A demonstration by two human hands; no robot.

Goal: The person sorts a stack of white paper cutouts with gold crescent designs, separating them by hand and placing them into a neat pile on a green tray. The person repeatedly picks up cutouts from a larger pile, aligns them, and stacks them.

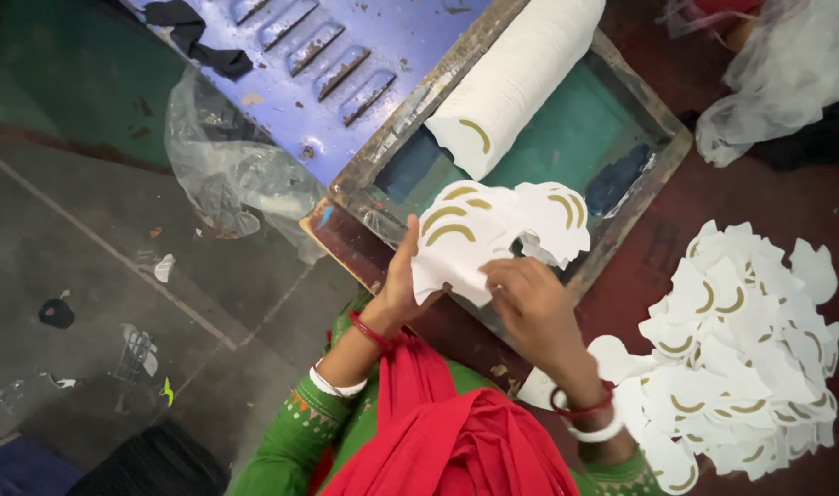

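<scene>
Head view: the left hand (pixel 403 276) and right hand (pixel 528 303) both grip, with closed fingers, a fanned bundle of white cut-outs (pixel 493 234) printed with gold arcs, held over the corner of a wooden printing frame (pixel 383 161). A stacked roll of cut-outs (pixel 516 78) lies in the frame, and a loose pile of cut-outs (pixel 746 354) lies to the right.

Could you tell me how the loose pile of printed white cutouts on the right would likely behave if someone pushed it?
The cutouts look thin and flat, so probably light; they lie overlapped at all angles, so a push would likely slide and scatter them rather than move the pile whole. The pieces held by the left hand and right hand stay fairly flat, suggesting slight stiffness.
</scene>
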